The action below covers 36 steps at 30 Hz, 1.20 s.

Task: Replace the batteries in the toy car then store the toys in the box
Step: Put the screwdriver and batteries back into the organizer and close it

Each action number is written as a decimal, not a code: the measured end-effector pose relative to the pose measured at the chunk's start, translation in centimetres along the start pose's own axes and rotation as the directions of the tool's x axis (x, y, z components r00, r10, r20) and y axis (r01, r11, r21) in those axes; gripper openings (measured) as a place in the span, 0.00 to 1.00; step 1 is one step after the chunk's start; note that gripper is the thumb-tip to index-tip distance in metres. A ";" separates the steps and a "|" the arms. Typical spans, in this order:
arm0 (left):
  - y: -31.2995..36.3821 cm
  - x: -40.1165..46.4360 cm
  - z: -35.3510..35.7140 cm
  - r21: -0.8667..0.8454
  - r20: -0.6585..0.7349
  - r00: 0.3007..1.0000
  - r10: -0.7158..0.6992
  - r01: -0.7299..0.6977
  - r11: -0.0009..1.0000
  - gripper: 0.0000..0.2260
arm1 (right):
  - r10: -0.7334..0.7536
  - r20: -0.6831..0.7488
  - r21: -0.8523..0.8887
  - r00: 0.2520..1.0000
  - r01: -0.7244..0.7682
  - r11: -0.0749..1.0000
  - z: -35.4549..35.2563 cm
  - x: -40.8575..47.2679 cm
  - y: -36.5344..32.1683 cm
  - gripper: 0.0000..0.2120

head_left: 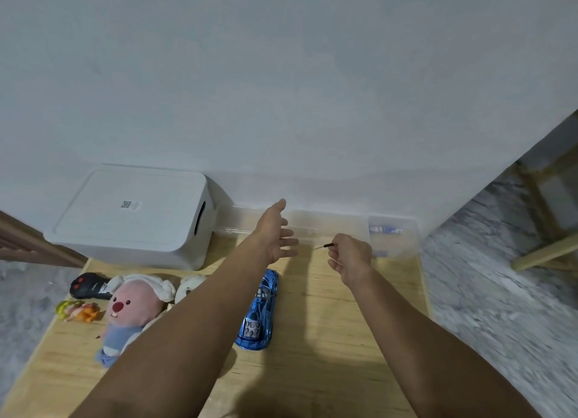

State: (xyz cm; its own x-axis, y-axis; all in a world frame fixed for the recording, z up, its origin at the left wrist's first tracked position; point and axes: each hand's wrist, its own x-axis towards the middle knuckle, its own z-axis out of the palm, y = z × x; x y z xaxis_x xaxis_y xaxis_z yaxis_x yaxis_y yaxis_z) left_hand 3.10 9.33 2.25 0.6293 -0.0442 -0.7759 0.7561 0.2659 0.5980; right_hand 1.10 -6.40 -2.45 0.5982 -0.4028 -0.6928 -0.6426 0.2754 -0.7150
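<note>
Wooden table (328, 339), light grain, set against a white wall. At its far left corner sits a white storage box (134, 217) with its lid closed. Along the far edge, right of the box, lies a clear plastic tray (394, 239) holding small blue-and-white items, too blurred to identify. On the near left: a black remote control (89, 286), a small yellow-orange toy (78, 312), a pink plush animal (131, 314) and a white plush (189, 288) partly hidden. A blue toy car (259, 314) lies mid-table, lengthwise.
</note>
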 end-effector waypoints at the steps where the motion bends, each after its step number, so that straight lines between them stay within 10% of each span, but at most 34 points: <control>1: -0.3 0.0 -0.3 0.009 -0.032 0.999 -0.001 0.001 1.000 0.29 | 0.004 0.011 -0.025 1.000 -0.004 1.000 0.2 -0.3 0.1 0.04; 13: 0.0 0.5 -5.8 -0.373 -0.179 0.984 0.010 -0.078 0.925 0.38 | -0.040 0.197 -0.140 0.980 0.069 0.988 5.2 -2.3 1.6 0.03; 36: 2.5 0.1 -6.7 -0.229 -0.141 0.990 0.031 -0.063 0.971 0.37 | 0.119 0.095 0.049 0.988 -0.124 0.991 9.6 -3.9 1.2 0.04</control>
State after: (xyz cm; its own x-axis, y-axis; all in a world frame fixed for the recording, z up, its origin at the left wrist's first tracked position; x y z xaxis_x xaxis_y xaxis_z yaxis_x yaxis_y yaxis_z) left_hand 3.86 16.43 2.35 0.6210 0.1004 -0.7774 0.6533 0.4816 0.5841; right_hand 2.65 3.85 -1.51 0.5603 -0.2821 -0.7788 -0.6875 0.3660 -0.6272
